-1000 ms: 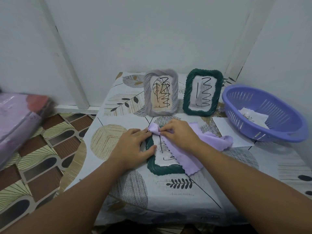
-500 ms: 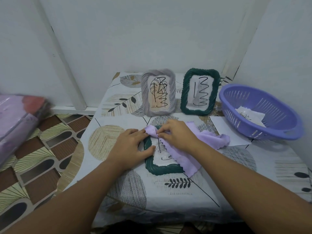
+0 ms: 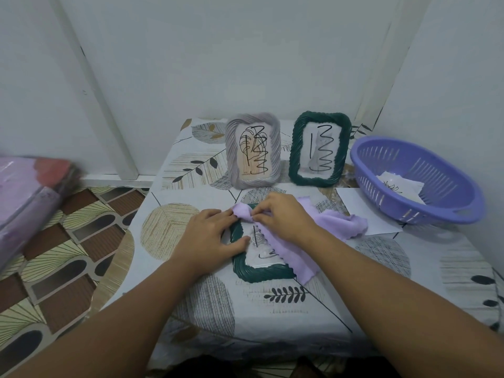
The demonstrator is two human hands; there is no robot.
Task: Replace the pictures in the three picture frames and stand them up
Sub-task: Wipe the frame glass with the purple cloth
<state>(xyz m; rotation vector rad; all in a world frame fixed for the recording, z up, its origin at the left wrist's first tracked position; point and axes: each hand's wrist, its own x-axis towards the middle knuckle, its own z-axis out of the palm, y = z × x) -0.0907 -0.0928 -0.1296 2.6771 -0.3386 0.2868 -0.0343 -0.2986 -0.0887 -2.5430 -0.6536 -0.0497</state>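
White walls back a leaf-patterned tabletop (image 3: 272, 309) where a dark green frame (image 3: 261, 274) lies flat mid-table, left hand (image 3: 210, 236) pressing open-fingered on its left edge, right hand (image 3: 283, 216) pinching a lilac cloth (image 3: 289, 246) over its picture.

One view only, from the person's head, set above the near edge of the table (image 3: 272, 317) and tipped forward and down; both forearms enter from the bottom corners. It sits close over the near edge; the far edge meets the wall (image 3: 245, 50) higher up.
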